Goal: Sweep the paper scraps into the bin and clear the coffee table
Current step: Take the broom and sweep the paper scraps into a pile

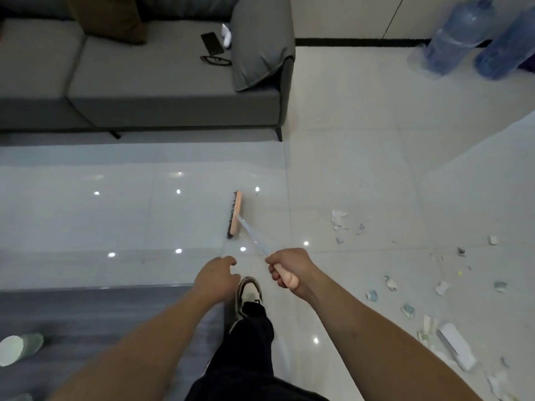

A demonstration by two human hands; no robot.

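My right hand (289, 270) grips the pale peach end of a broom handle. The thin handle runs up and left to the broom head (235, 215), peach-backed with dark bristles, which rests on the glossy floor. My left hand (215, 274) hovers just left of the handle with loosely curled fingers, holding nothing. Several paper scraps (338, 219) lie scattered over the tiles to the right, with a larger white piece (456, 344) near the lower right. A dark grey coffee table (95, 311) fills the lower left, with a pale green paper cup (20, 348) lying on it.
A grey sofa (162, 94) spans the back left, with a phone (212, 43) and glasses (215, 60) on the seat. Two blue water jugs (460, 36) stand at the back right. My shoe (249, 293) and dark trouser leg are below my hands.
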